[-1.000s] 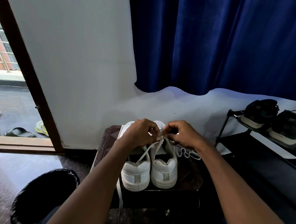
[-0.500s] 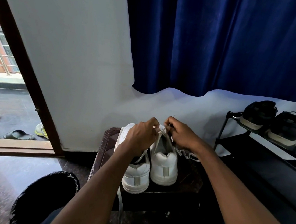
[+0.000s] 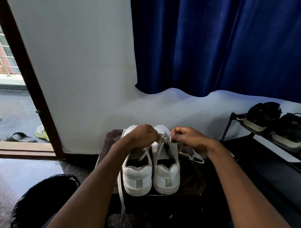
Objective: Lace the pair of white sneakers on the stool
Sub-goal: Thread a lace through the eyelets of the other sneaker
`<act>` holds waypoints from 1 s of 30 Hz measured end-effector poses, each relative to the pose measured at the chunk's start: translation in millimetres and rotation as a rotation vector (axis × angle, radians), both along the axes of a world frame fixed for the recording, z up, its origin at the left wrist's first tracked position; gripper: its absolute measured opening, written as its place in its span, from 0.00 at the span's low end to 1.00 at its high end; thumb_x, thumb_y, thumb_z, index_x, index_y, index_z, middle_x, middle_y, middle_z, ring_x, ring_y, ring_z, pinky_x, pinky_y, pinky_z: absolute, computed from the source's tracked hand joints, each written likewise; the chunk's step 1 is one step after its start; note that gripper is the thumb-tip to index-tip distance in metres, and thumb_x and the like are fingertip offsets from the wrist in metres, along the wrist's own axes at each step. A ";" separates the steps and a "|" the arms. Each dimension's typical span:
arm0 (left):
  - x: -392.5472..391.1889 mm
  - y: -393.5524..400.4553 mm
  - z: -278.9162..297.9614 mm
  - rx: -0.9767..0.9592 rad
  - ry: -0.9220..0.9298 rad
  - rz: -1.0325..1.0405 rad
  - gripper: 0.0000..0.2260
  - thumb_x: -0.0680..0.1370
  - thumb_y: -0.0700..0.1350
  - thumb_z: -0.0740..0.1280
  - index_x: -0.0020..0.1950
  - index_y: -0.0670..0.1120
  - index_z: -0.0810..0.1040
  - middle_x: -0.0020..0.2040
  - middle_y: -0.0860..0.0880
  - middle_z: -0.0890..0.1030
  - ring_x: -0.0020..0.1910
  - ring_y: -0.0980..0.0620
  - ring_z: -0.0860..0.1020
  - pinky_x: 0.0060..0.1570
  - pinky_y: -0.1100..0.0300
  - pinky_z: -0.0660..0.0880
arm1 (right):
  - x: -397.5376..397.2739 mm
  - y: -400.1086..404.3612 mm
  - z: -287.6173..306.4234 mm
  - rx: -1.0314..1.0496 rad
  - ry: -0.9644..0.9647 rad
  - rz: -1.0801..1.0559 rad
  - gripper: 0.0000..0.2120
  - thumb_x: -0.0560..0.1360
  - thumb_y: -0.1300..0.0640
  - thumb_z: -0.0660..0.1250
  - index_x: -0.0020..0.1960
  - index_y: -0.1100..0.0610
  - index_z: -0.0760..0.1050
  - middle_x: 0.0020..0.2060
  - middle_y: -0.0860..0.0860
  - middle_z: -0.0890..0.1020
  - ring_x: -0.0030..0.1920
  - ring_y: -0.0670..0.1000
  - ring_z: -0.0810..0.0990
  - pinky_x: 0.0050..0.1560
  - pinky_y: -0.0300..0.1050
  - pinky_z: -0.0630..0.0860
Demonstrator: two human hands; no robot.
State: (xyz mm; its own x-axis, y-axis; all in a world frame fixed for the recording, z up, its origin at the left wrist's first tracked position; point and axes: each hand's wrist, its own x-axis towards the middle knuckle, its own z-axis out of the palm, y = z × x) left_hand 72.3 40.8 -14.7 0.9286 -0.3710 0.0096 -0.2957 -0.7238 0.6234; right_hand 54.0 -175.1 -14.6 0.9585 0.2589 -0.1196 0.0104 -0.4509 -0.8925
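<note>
Two white sneakers stand side by side on a dark stool [image 3: 193, 176], heels toward me: the left sneaker [image 3: 137, 177] and the right sneaker [image 3: 166, 175]. My left hand [image 3: 141, 136] and my right hand [image 3: 189, 139] hover over the front of the right sneaker, each pinching an end of its white lace [image 3: 162, 136]. A long lace strand [image 3: 120, 194] hangs from the left sneaker down the stool's front. More lace [image 3: 195, 158] lies looped on the stool to the right. The eyelets are hidden by my hands.
A black bin [image 3: 44, 201] stands on the floor at lower left. A black shoe rack [image 3: 271, 160] at right carries dark shoes [image 3: 278, 125]. A blue curtain [image 3: 227, 44] hangs behind. Sandals [image 3: 21, 136] lie beyond the open doorway at left.
Both hands stayed over the right sneaker's front and drew slightly apart, the lace stretched between them. The view shifted a little.
</note>
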 end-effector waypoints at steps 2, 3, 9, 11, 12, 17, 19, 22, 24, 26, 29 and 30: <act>-6.0 -7.5 3.0 -0.336 0.034 0.092 0.23 0.75 0.56 0.61 0.43 0.36 0.82 0.38 0.49 0.82 0.38 0.51 0.77 0.45 0.54 0.75 | 1.0 5.2 7.0 0.254 -0.025 -0.124 0.11 0.84 0.55 0.64 0.51 0.59 0.82 0.46 0.54 0.85 0.49 0.51 0.81 0.51 0.44 0.76; -7.9 -12.4 3.3 -0.497 0.073 0.127 0.22 0.79 0.55 0.61 0.46 0.37 0.83 0.40 0.49 0.85 0.38 0.51 0.80 0.44 0.57 0.77 | 1.2 9.2 10.0 0.421 -0.023 -0.187 0.13 0.84 0.52 0.63 0.51 0.60 0.82 0.46 0.55 0.86 0.50 0.54 0.82 0.55 0.50 0.77; -5.1 -17.5 8.2 -0.940 0.188 0.249 0.16 0.87 0.50 0.56 0.42 0.45 0.72 0.30 0.51 0.66 0.27 0.53 0.64 0.27 0.60 0.71 | 7.3 25.8 11.4 0.911 0.096 -0.434 0.18 0.85 0.49 0.61 0.37 0.52 0.68 0.26 0.48 0.63 0.23 0.47 0.59 0.25 0.40 0.62; 2.1 -13.8 1.5 -0.683 0.003 0.279 0.19 0.85 0.54 0.56 0.42 0.43 0.73 0.30 0.50 0.66 0.28 0.51 0.64 0.29 0.59 0.67 | 11.7 19.5 8.9 0.768 0.044 -0.488 0.18 0.85 0.50 0.61 0.37 0.51 0.66 0.25 0.47 0.62 0.23 0.46 0.55 0.22 0.37 0.55; 6.1 -13.2 -0.3 -0.586 -0.068 0.290 0.22 0.83 0.56 0.56 0.42 0.39 0.73 0.31 0.49 0.67 0.29 0.49 0.65 0.32 0.56 0.67 | 13.3 16.1 9.6 0.727 0.022 -0.510 0.19 0.85 0.51 0.61 0.36 0.51 0.65 0.25 0.47 0.62 0.22 0.46 0.55 0.22 0.36 0.55; 15.2 -18.0 1.8 -0.318 -0.248 0.244 0.23 0.86 0.52 0.56 0.38 0.36 0.69 0.31 0.43 0.71 0.31 0.43 0.67 0.34 0.53 0.65 | 18.2 7.2 10.6 0.531 -0.131 -0.516 0.20 0.86 0.53 0.61 0.36 0.52 0.63 0.27 0.49 0.63 0.24 0.48 0.56 0.26 0.37 0.57; 18.7 -17.2 -0.5 -0.303 -0.270 0.241 0.24 0.86 0.53 0.56 0.40 0.35 0.71 0.34 0.38 0.76 0.33 0.37 0.71 0.35 0.48 0.70 | 18.1 8.0 11.4 0.481 -0.176 -0.522 0.20 0.86 0.52 0.61 0.36 0.52 0.63 0.26 0.49 0.63 0.24 0.47 0.57 0.26 0.38 0.59; 21.5 -10.7 -4.0 -0.310 -0.245 0.233 0.23 0.86 0.55 0.57 0.40 0.38 0.70 0.34 0.41 0.76 0.32 0.39 0.74 0.37 0.44 0.76 | 19.1 5.3 6.8 0.412 -0.212 -0.502 0.19 0.85 0.50 0.63 0.37 0.54 0.66 0.27 0.49 0.67 0.26 0.48 0.63 0.29 0.44 0.66; 21.6 -0.8 -4.2 -0.214 -0.277 0.230 0.21 0.85 0.55 0.59 0.40 0.41 0.72 0.37 0.42 0.80 0.37 0.38 0.80 0.40 0.44 0.77 | 20.9 -0.2 1.0 0.136 -0.266 -0.460 0.17 0.83 0.48 0.67 0.40 0.57 0.71 0.32 0.53 0.75 0.32 0.50 0.72 0.37 0.48 0.73; 18.6 12.7 -3.8 -0.041 -0.392 0.298 0.16 0.84 0.55 0.63 0.45 0.45 0.77 0.45 0.45 0.81 0.45 0.41 0.81 0.45 0.48 0.77 | 20.8 -6.1 -4.6 -0.336 -0.351 -0.480 0.13 0.79 0.47 0.70 0.49 0.56 0.75 0.44 0.52 0.79 0.46 0.51 0.76 0.48 0.50 0.76; 4.6 24.1 4.9 0.145 -0.521 0.494 0.12 0.79 0.52 0.72 0.58 0.48 0.79 0.58 0.45 0.78 0.55 0.44 0.78 0.54 0.49 0.75 | 7.8 -7.4 5.0 -0.538 -0.461 -0.579 0.12 0.76 0.48 0.74 0.46 0.54 0.75 0.45 0.49 0.78 0.50 0.53 0.77 0.49 0.50 0.77; -0.9 22.8 9.8 0.166 -0.532 0.519 0.12 0.78 0.53 0.73 0.57 0.49 0.80 0.57 0.45 0.79 0.53 0.44 0.79 0.50 0.51 0.76 | 4.3 -8.2 9.3 -0.511 -0.441 -0.583 0.14 0.76 0.47 0.74 0.40 0.54 0.76 0.39 0.50 0.81 0.45 0.55 0.80 0.44 0.48 0.77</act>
